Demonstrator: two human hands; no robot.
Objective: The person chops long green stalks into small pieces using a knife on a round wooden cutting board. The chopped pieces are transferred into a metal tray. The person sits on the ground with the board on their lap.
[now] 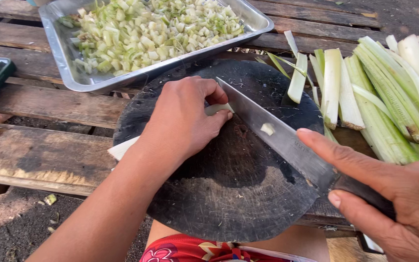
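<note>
Knife [272, 130] on pale stalk [217, 108], round board [248, 204].
Blade axis diagonal, tip far-left; right hand [389, 194] grips handle, left hand [183, 119] clamps stalk.

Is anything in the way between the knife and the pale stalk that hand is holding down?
No. The knife blade lies right at the stalk under the left hand, on the board. The right hand grips the handle.

Left hand [183, 119] palm-down, fingers [214, 92] curled, right hand [389, 194] gripping, forefinger extended
</note>
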